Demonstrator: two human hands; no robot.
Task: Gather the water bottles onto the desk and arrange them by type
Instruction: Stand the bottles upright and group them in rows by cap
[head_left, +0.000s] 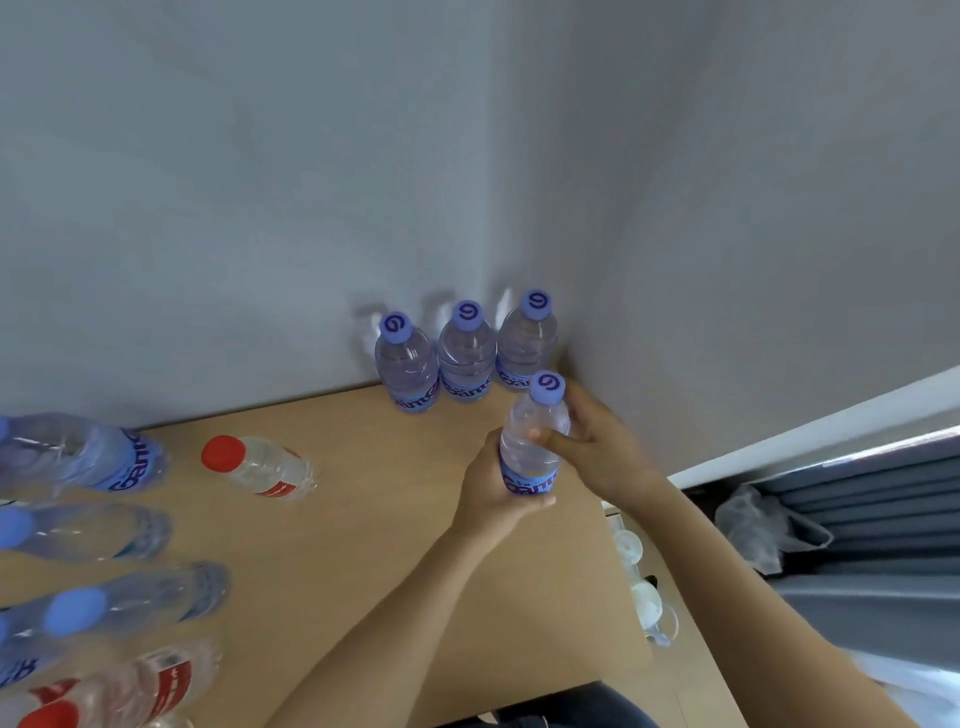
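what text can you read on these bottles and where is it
"Gante": partly legible on the blue label of the held bottle, gripped by the left hand and right hand.
"Gant": lying blue-cap bottle.
"G": logo on each purple cap.
Red-cap bottle: label unreadable.

Three bottles behind held bottle
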